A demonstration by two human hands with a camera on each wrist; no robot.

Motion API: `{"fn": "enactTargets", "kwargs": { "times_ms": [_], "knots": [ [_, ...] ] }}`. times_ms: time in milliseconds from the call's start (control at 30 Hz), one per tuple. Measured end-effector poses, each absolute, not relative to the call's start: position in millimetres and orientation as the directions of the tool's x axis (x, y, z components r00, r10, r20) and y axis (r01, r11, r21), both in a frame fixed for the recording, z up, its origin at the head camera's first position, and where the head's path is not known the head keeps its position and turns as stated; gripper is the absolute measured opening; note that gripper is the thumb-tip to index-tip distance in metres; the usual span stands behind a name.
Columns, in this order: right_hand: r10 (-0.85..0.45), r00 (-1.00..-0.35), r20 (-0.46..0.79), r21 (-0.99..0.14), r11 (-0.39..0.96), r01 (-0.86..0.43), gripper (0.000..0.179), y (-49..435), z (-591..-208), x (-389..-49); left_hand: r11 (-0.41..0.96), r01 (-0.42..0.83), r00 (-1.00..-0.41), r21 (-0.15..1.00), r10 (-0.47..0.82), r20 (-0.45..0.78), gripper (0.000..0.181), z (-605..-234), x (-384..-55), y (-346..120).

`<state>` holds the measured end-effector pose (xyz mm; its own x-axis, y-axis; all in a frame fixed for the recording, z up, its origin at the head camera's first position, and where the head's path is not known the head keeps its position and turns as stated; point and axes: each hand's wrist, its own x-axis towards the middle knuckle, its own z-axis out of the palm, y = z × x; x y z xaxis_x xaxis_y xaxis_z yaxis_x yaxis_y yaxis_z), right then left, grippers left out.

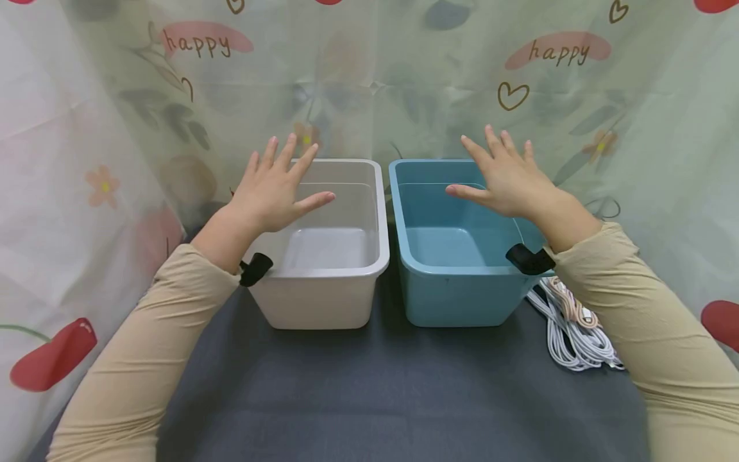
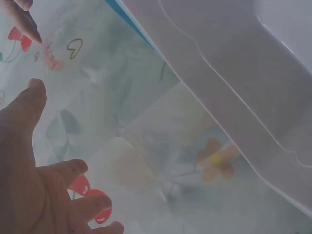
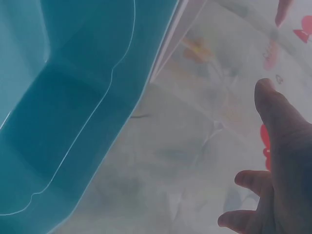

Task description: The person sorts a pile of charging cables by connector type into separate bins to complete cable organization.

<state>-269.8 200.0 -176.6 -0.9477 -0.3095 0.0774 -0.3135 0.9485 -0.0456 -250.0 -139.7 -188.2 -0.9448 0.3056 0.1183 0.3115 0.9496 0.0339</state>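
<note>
Grip: none on either side; left hand (image 1: 274,183) and right hand (image 1: 508,179) are spread wide, thumbs turned inward, nothing held.
Hand position: raised, left over the white tub (image 1: 314,305), right over the blue tub (image 1: 456,298); both wrist views show a gap between fingers and rim.
Tubs: side by side towards the far edge of the tabletop (image 1: 404,398), upright, a narrow gap between them.
Reason for placing: probably one tub per hand, each within easy reach, leaving the near edge for the forearms.
Reason for spread fingers: cannot be confirmed; the pose would suit showing that both hands are free.
Cables: bundled white cable (image 1: 580,346) with a peach cable (image 1: 568,305), near the tabletop's right edge beside the blue tub, partly behind the right sleeve (image 1: 629,295); bundling presumably keeps them from tangling.
Backdrop: printed curtain (image 1: 375,51) behind the far edge.
</note>
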Motion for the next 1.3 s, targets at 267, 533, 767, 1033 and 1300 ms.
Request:
{"fn": "enactTargets", "kwargs": {
  "times_ms": [267,533,767,1033,1300],
  "knots": [
    [-0.321,-0.941,0.104,-0.076,0.941,-0.329,0.093,209.9,-176.6,-258.8,0.951,0.306,-0.946,0.034,0.3,0.12,0.082,-186.5,-242.8,-142.7],
    [-0.347,-0.928,0.139,-0.171,0.914,-0.367,0.086,222.0,-179.2,-237.4,0.941,0.328,-0.938,0.088,0.314,0.145,0.082,-186.6,-220.5,-148.1],
    [-0.354,-0.92,0.17,-0.225,0.895,-0.386,0.079,235.3,-191.2,-217.8,0.929,0.312,-0.946,0.199,0.285,0.154,0.082,-199.7,-200.4,-158.3],
    [-0.281,-0.932,0.23,-0.33,0.878,-0.347,0.071,262.2,-216.3,-204.6,0.914,0.261,-0.96,0.312,0.211,0.186,0.08,-224.3,-181.8,-176.3],
    [-0.123,-0.916,0.381,-0.442,0.846,-0.297,0.056,297.9,-248.4,-190.3,0.908,0.213,-0.962,0.361,0.13,0.24,0.071,-250.6,-163.1,-191.1]
  ]
}}
